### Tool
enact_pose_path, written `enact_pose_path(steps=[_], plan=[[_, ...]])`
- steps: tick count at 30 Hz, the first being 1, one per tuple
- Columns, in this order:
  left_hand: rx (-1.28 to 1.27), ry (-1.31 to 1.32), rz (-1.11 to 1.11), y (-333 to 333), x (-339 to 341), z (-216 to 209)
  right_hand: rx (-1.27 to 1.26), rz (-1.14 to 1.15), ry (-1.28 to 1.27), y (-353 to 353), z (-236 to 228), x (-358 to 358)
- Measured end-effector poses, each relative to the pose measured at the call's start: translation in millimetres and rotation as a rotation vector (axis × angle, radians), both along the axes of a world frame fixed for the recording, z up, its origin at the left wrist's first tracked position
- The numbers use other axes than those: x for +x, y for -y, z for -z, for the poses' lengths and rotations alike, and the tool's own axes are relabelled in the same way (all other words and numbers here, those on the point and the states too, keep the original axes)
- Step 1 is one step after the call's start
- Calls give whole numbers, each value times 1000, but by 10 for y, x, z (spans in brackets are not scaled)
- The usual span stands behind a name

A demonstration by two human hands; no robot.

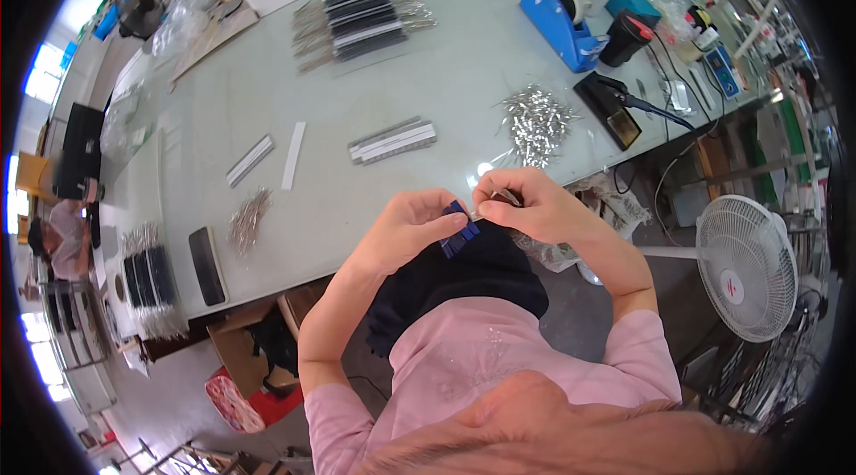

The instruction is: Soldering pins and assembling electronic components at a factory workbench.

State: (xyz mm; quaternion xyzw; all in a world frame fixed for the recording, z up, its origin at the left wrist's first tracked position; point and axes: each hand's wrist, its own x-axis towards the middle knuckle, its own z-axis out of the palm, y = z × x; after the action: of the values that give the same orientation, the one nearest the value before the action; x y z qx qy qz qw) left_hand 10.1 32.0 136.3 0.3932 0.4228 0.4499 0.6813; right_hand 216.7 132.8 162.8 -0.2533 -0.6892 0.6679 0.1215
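Over the table's near edge, above my lap, my two hands meet. My left hand (412,227) is closed, with thumb and fingers pinching a small dark blue slatted piece (456,241) that hangs below the fingertips. My right hand (533,206) pinches at the upper end of that piece; a small pale bit shows between the fingertips, too small to name. Beyond my right hand lies a loose pile of short silvery metal pieces (538,126). A small stack of grey and white strips (392,142) rests on the table ahead of my left hand.
Farther back are a bundle of dark strips with wire ends (366,19) and a blue tape dispenser (555,25). A soldering iron (655,108) sits at the right edge. To the left lie thin wires (250,222) and a phone (207,266). A white fan (747,266) stands right.
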Motion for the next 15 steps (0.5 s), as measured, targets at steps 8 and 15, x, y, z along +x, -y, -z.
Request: enact_pose_path(steps=[8, 15], plan=[[-83, 37, 38, -326, 114, 177, 17, 88, 9, -223, 213, 217], [-164, -62, 37, -616, 180, 312, 225, 366, 31, -404, 318, 451]])
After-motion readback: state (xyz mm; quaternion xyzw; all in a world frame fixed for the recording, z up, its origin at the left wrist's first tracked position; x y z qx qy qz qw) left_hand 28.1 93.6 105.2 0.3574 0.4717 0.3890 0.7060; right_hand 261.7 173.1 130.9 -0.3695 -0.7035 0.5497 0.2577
